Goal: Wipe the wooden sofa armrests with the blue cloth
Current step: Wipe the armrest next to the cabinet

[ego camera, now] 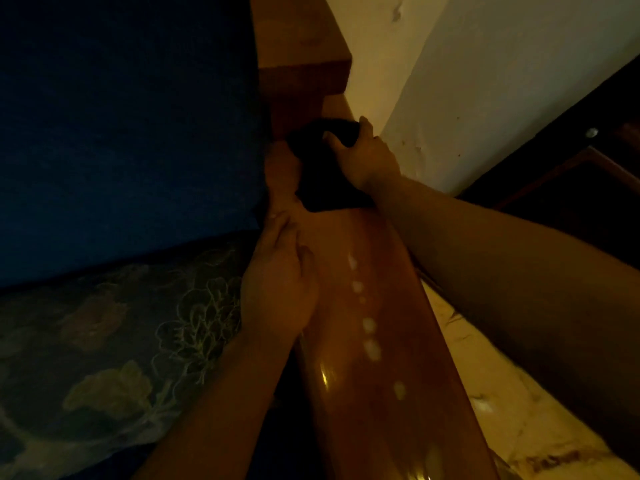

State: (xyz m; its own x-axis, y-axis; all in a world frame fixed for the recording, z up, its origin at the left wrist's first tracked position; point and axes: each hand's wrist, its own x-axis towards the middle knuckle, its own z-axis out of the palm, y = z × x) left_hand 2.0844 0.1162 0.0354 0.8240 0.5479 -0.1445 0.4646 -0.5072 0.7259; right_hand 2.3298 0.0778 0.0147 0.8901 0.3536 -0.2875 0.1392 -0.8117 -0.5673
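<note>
Head view, dim warm light. A long, glossy reddish-brown wooden sofa armrest ran from the lower edge up the centre of the frame, carrying a line of pale specular spots along its top. At its far end, where it met a thicker wooden upright post, lay a dark crumpled cloth, appearing almost black in this light; its blue colour could not be confirmed. The right hand was closed on the cloth's upper part, thumb and fingers pinching its folds and pressing it onto the armrest. The left hand rested on the armrest's inner edge just below the cloth, fingers curled loosely, gripping nothing visible; whether its fingertips touched the cloth could not be told. The two hands were near each other but apart. To the left lay a plain dark blue back cushion above a floral-patterned seat cushion. To the right rose a cream plastered wall, with pale flooring beneath.
</note>
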